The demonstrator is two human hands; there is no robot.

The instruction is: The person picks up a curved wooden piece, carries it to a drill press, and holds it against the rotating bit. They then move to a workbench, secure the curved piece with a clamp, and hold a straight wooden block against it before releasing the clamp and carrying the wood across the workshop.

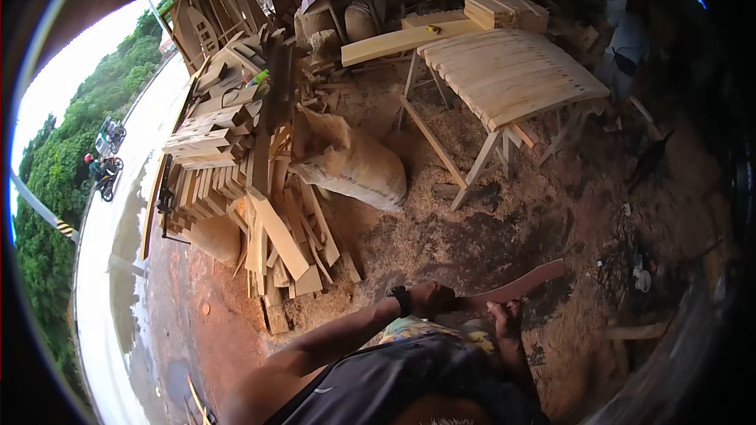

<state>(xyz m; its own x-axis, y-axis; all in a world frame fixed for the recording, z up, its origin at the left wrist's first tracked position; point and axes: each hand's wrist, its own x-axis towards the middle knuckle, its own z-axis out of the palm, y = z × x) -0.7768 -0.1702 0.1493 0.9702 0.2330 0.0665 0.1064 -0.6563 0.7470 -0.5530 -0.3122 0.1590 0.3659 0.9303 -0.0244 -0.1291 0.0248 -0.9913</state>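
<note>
A reddish-brown flat strip (pixel 535 279), which looks like sandpaper, stretches out in front of my body and rises toward its right end. My left hand (pixel 431 299), with a dark watch on the wrist, is closed at the strip's left end. Those fingers are partly in shadow. Farther right, my right hand (pixel 505 316) pinches the strip's lower edge near its middle, and the far end sticks out free beyond it.
A wooden slatted panel (pixel 512 75) lies on sawhorses ahead. Stacked boards (pixel 213 138) and offcuts (pixel 279 240) stand at the left beside a full sack (pixel 354 165). Sawdust covers the ground. A motorcycle rider (pixel 98 169) is on the road; another person (pixel 626 51) stands back right.
</note>
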